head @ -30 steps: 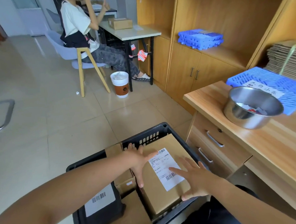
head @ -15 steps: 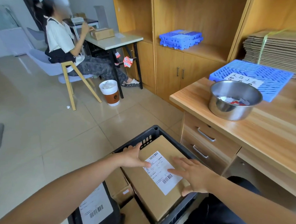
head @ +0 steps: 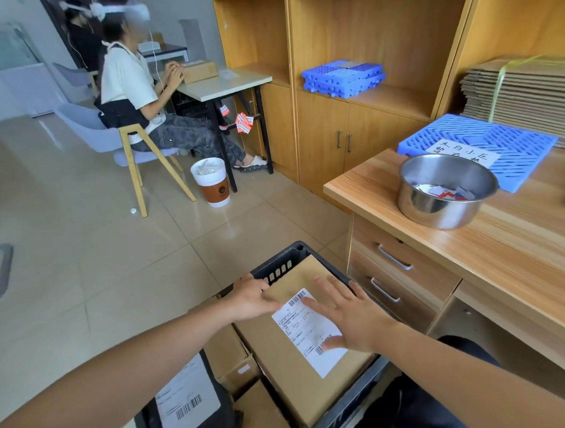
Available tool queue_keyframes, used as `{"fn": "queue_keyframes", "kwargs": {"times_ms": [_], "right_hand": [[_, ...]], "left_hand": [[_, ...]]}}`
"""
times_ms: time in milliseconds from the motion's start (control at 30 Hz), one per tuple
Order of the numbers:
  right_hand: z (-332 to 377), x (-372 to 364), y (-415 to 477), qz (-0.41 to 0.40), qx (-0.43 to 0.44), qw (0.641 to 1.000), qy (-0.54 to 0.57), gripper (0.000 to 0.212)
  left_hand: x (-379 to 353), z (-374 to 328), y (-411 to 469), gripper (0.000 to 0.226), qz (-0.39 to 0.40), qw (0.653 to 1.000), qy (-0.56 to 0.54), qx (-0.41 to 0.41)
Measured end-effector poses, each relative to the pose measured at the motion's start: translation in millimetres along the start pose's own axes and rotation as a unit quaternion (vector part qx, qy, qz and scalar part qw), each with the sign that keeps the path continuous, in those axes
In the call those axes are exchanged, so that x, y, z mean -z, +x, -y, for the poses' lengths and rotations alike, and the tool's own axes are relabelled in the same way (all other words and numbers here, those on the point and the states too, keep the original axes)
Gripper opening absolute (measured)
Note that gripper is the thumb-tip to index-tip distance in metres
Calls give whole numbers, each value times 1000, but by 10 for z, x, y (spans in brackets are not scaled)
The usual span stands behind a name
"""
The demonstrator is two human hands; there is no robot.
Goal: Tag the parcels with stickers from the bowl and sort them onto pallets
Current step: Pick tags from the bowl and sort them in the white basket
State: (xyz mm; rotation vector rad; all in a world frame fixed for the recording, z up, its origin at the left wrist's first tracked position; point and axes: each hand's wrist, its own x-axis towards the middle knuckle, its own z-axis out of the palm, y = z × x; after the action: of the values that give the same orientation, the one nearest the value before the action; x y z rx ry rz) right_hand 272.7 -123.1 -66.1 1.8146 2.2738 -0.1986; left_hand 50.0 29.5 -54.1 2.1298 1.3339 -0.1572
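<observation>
A brown cardboard parcel (head: 294, 370) with a white shipping label lies on top in a black plastic crate (head: 279, 263) at the bottom centre. My left hand (head: 251, 299) grips the parcel's far left corner, fingers curled over its edge. My right hand (head: 348, 315) lies flat with spread fingers on the label. On the wooden desk to the right stands a steel bowl (head: 443, 190) with red and white stickers in it. Behind the bowl a blue pallet (head: 507, 148) with a handwritten paper sign lies on the desk.
The crate also holds a black parcel (head: 189, 405) with a label and smaller brown boxes (head: 229, 354). More blue pallets (head: 344, 76) are stacked in the cabinet. Flat cartons (head: 527, 93) are bundled at the right. A seated person (head: 130, 91) works at a small table beside a bin (head: 211, 181).
My left hand has shifted from the parcel's top to its far left corner and curled over the edge. My right hand has slid up onto the label. The view has tilted upward.
</observation>
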Motion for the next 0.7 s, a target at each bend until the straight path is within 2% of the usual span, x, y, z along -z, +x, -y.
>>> {"fn": "queue_keyframes", "kwargs": {"times_ms": [133, 233, 367, 500, 700], "right_hand": [[-46, 367, 307, -4, -8, 1000, -5, 114], [-58, 655, 594, 16, 3, 1000, -11, 121], [-30, 923, 829, 20, 71, 996, -42, 116], [14, 978, 811, 21, 101, 994, -43, 100], [1, 1010, 597, 28, 80, 996, 5, 99]], "left_hand": [[-8, -17, -78, 30, -44, 998, -38, -12], [25, -72, -183, 34, -97, 992, -65, -43], [10, -147, -319, 37, -102, 988, -88, -69], [100, -226, -462, 42, -74, 990, -68, -102], [237, -233, -675, 70, 27, 995, -51, -84]]}}
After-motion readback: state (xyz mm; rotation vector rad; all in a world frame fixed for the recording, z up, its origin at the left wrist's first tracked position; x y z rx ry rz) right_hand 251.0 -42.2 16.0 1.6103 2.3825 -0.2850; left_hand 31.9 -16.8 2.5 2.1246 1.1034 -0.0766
